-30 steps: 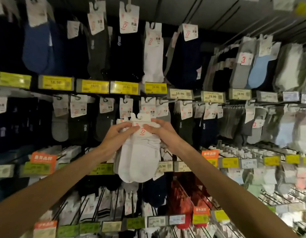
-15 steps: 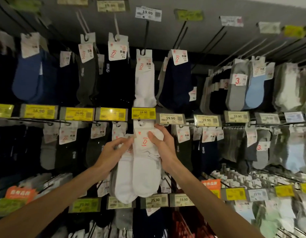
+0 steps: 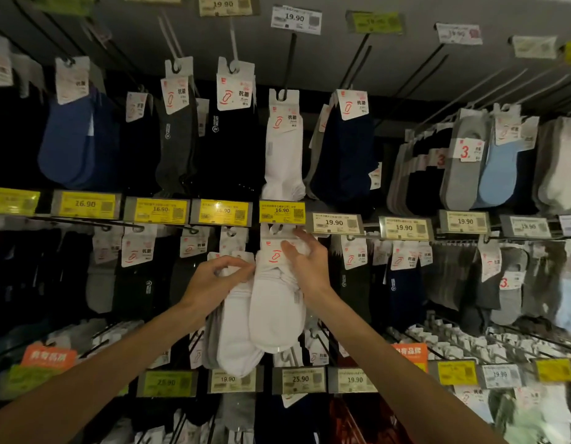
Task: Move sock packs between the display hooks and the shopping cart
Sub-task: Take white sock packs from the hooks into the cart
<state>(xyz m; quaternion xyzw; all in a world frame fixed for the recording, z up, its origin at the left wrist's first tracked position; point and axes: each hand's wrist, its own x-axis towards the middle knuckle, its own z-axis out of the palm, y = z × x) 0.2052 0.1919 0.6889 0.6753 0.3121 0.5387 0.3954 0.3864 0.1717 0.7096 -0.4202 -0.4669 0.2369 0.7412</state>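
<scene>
**Two white sock packs in my hands**

In the middle of the frame I see my left hand (image 3: 213, 280) curled around one white pack (image 3: 236, 341). Just right of it, touching it, is a second pack (image 3: 274, 315). My right hand (image 3: 309, 267) pinches its card (image 3: 273, 254), right under a yellow tag (image 3: 281, 211).

I can't see the hook: the yellow price tag (image 3: 281, 211) covers it and the top of the front white sock pack (image 3: 277, 312). The left hand (image 3: 213, 280) hides the card of the rear white pack (image 3: 236, 344). Far-right packs (image 3: 566, 302) blur; the forearms (image 3: 85, 389) run off the bottom edge.
</scene>
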